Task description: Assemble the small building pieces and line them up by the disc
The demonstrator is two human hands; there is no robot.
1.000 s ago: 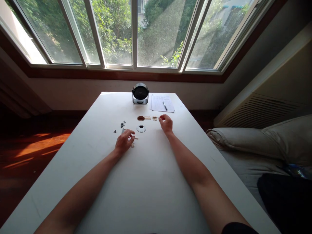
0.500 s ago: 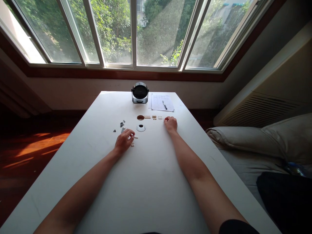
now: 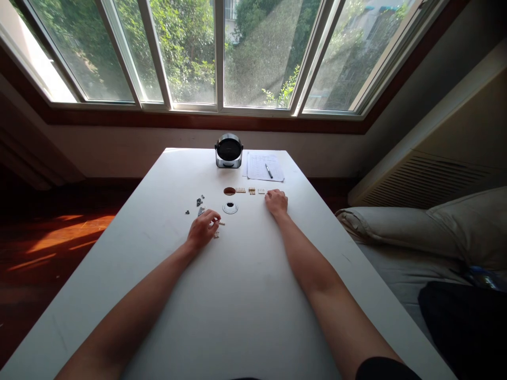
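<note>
My left hand rests over the table left of centre, its fingers curled and tips close together; whatever they may hold is too small to make out. Small tan pieces lie right by its fingertips, and more pale pieces sit under its edge. Farther right, my right hand has its fingers bent together at the end of a row of small white pieces; its fingertips are partly hidden. Left of that row are a tan-and-brown group and a longer tan group.
Small dark pieces and a grey strip-like piece lie beyond my left hand. The white table has a round hole, with a ring-shaped cover nearer me. At the back stand a round black device and paper with a pen.
My right hand has drawn slightly left, closer to the white pieces, with its fingers more bent. The left hand has hardly moved; the whole view has shifted slightly.
</note>
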